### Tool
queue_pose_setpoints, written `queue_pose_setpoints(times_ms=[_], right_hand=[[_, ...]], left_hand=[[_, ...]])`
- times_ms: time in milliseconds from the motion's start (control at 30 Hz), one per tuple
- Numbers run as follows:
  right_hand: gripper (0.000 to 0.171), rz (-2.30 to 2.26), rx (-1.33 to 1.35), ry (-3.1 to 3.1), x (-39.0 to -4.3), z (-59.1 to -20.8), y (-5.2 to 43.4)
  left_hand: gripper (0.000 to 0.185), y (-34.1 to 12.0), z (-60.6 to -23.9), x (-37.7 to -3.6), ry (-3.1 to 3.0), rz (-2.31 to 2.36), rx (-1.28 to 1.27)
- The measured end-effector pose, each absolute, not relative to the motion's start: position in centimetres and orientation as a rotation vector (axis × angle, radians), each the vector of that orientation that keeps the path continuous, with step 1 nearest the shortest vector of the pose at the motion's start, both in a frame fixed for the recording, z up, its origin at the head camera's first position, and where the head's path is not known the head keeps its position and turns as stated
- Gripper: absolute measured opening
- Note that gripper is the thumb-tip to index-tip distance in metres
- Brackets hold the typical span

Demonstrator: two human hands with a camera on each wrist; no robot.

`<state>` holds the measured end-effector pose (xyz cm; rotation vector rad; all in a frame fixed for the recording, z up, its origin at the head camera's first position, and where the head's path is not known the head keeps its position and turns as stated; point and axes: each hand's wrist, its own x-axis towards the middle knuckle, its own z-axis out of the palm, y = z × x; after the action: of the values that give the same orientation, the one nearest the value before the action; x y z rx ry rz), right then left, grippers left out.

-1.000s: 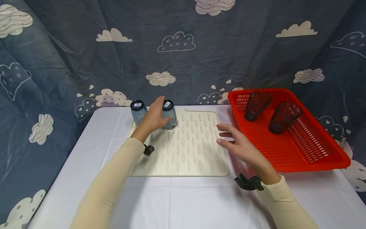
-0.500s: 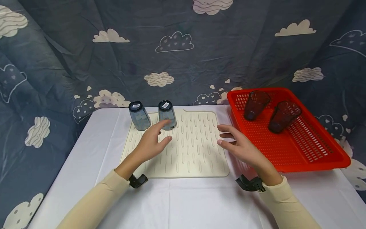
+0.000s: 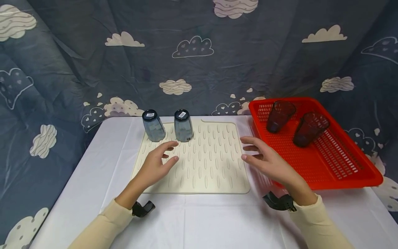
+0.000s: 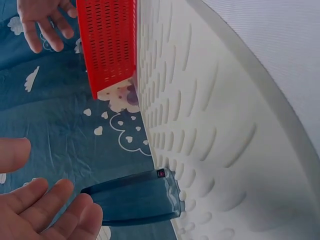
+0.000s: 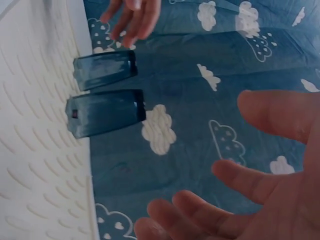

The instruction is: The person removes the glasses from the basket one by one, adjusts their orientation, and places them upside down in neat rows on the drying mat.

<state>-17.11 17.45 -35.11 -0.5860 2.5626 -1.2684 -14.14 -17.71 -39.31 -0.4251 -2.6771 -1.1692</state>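
Two blue-grey glasses stand upside down at the back left of a cream ribbed drying mat (image 3: pixel 211 162): the left glass (image 3: pixel 154 128) and the right glass (image 3: pixel 183 127), a small gap between them. My left hand (image 3: pixel 155 166) hovers over the mat's left part, in front of the glasses, fingers loosely bent and holding nothing. Over the mat's right edge hangs my right hand (image 3: pixel 268 160), relaxed, with nothing in it. In the right wrist view both glasses, the nearer glass (image 5: pixel 107 114) and the farther one, rest rim-down on the mat.
A red perforated basket (image 3: pixel 335 181) stands right of the mat, beside my right hand. Inside lean two dark reddish-looking glasses, one at the back (image 3: pixel 280 117) and one nearer the middle (image 3: pixel 309 129). A cloud-patterned cloth (image 3: pixel 199 79) hangs behind the white-covered table (image 3: pixel 199 221).
My left hand has come away from the right blue-grey glass and drawn back toward the front left. The glasses stay where they were. My right hand has shifted only slightly to the right.
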Motion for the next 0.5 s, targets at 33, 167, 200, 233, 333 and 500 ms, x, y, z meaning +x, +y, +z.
queue_pose_setpoints(times_ms=[33, 167, 200, 233, 333, 500], right_hand=[[0.066, -1.262, -0.603, 2.570, -17.0, -35.0, 17.6], [0.063, -1.229, -0.648, 2.613, -16.7, -34.4, 18.4], [0.063, -1.219, -0.655, 2.624, -16.7, -34.2, 18.6], [0.062, -1.209, -0.663, 2.634, -16.6, -34.1, 18.8], [0.063, -1.178, -0.671, 2.667, -16.6, -33.5, 19.8], [0.064, -1.108, -0.675, 2.807, -17.2, -32.1, 22.4]], left_hand=[[0.045, -17.8, -39.3, -14.0, -2.682, -1.163, -0.421], [0.044, -18.0, -39.5, -13.7, -2.697, -1.154, -0.392], [0.044, -18.1, -39.5, -13.7, -2.698, -1.155, -0.384], [0.044, -18.2, -39.6, -13.6, -2.700, -1.154, -0.378], [0.045, -18.3, -39.7, -13.5, -2.716, -1.144, -0.369], [0.046, -18.7, -39.7, -13.3, -2.728, -1.135, -0.373]])
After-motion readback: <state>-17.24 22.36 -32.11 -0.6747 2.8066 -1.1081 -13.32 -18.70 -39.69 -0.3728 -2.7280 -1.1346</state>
